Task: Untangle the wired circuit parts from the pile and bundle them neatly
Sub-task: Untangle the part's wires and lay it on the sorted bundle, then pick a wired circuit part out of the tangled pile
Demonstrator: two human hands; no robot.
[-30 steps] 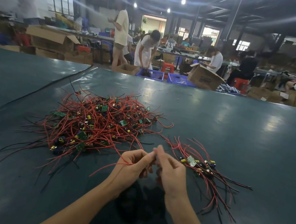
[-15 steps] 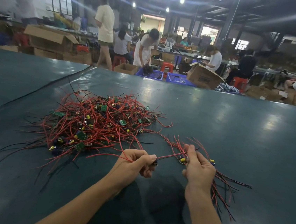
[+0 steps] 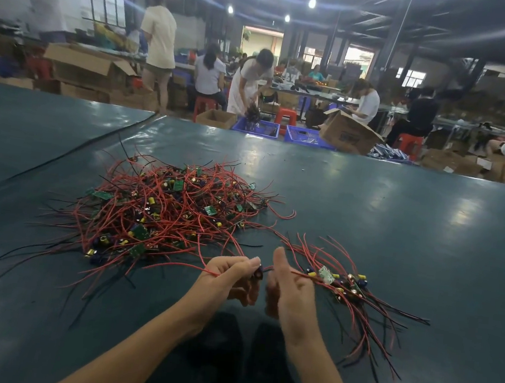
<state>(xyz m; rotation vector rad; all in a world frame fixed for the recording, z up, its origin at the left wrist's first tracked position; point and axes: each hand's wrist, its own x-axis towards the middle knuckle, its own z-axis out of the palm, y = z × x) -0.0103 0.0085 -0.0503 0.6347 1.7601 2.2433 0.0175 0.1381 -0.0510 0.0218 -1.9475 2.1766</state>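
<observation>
**Both hands on red wire, between pile and bunch**

On the left of the dark teal table (image 3: 397, 222): tangled pile of red and black wires with small green circuit boards (image 3: 174, 211). Left hand (image 3: 229, 279), fingers curled, pinches a red wire (image 3: 181, 265) and a dark component at its thumb tip. Right hand (image 3: 290, 292), thumb up, curls round red wire. Just right of it, a smaller bunch of wired boards (image 3: 341, 286) lies flat.

I am looking down at a dark teal table (image 3: 396, 237), which is carrying a big tangled pile of red- and black-wired circuit parts (image 3: 174, 214) at eleven o'clock from the middle of its near edge. A smaller bunch (image 3: 344, 288) is lying at one o'clock, with its wires fanning out toward four. A dark seam (image 3: 61, 155) is running across the tabletop at ten o'clock.
</observation>
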